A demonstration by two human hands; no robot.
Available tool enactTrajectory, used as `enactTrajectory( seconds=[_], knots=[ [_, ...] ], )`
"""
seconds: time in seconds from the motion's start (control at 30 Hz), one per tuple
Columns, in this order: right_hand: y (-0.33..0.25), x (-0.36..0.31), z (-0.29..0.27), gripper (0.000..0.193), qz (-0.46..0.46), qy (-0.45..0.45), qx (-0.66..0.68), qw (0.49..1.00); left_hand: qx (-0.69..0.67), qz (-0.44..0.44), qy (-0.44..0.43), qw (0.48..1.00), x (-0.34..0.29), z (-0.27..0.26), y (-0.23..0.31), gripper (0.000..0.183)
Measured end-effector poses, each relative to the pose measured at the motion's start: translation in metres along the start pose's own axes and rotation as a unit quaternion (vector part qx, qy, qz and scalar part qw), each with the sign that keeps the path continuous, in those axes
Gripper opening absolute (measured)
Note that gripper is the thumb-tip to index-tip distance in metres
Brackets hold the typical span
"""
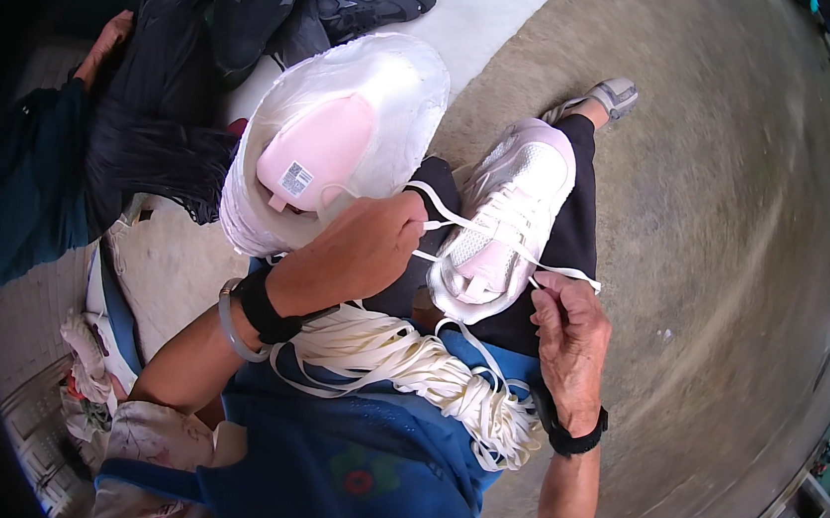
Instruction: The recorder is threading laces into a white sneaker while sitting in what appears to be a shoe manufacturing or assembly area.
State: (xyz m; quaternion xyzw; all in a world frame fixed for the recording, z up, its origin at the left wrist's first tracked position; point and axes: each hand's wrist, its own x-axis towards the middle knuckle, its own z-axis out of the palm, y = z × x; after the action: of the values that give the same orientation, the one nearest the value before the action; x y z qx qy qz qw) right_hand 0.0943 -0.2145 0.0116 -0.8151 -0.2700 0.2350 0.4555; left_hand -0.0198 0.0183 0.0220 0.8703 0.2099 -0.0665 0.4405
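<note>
A white mesh shoe with a pink tongue rests on my knee, its toe pointing away. My left hand is closed in a pinch on a white shoelace left of the shoe. To the right, my right hand pinches another stretch of lace between thumb and fingers. Laces cross over the lower part of the shoe. Across my lap lies a thick bundle of cream laces. Beyond my left hand stands a white oval shoe piece with a pink, labelled tongue inside.
Several black shoes lie on a white surface at the far left. Beside them hangs a bundle of black laces, near another person's hand. Concrete floor stretches along the right. A blue apron covers my lap.
</note>
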Motion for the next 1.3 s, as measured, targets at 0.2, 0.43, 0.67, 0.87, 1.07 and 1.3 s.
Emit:
enactTrajectory(
  seconds=[0.2, 0.43, 0.67, 0.87, 1.07, 1.3],
  knots=[
    [-0.034, 0.012, 0.019, 0.020, -0.115, -0.023, -0.120, 0.986, -0.025, -0.004, 0.014, 1.000, -0.005, 0.009, -0.004, 0.017],
    [-0.033, 0.015, 0.050, 0.033, -0.201, -0.033, -0.309, 0.929, -0.084, -0.064, -0.026, 0.994, -0.003, 0.011, -0.009, 0.018],
    [-0.031, 0.014, 0.071, 0.027, -0.226, -0.061, -0.472, 0.850, -0.102, -0.041, -0.013, 0.994, 0.004, 0.011, -0.013, 0.022],
    [-0.028, 0.014, 0.069, 0.024, -0.267, -0.069, -0.477, 0.835, -0.045, -0.017, 0.006, 0.999, 0.006, 0.016, -0.014, 0.025],
    [-0.050, 0.028, 0.078, 0.009, -0.206, -0.057, -0.573, 0.791, -0.041, -0.022, -0.008, 0.999, 0.009, 0.017, -0.019, 0.026],
    [-0.031, 0.023, 0.063, 0.018, -0.284, -0.033, -0.473, 0.833, -0.050, -0.047, -0.019, 0.997, 0.011, 0.020, -0.021, 0.028]
  ],
)
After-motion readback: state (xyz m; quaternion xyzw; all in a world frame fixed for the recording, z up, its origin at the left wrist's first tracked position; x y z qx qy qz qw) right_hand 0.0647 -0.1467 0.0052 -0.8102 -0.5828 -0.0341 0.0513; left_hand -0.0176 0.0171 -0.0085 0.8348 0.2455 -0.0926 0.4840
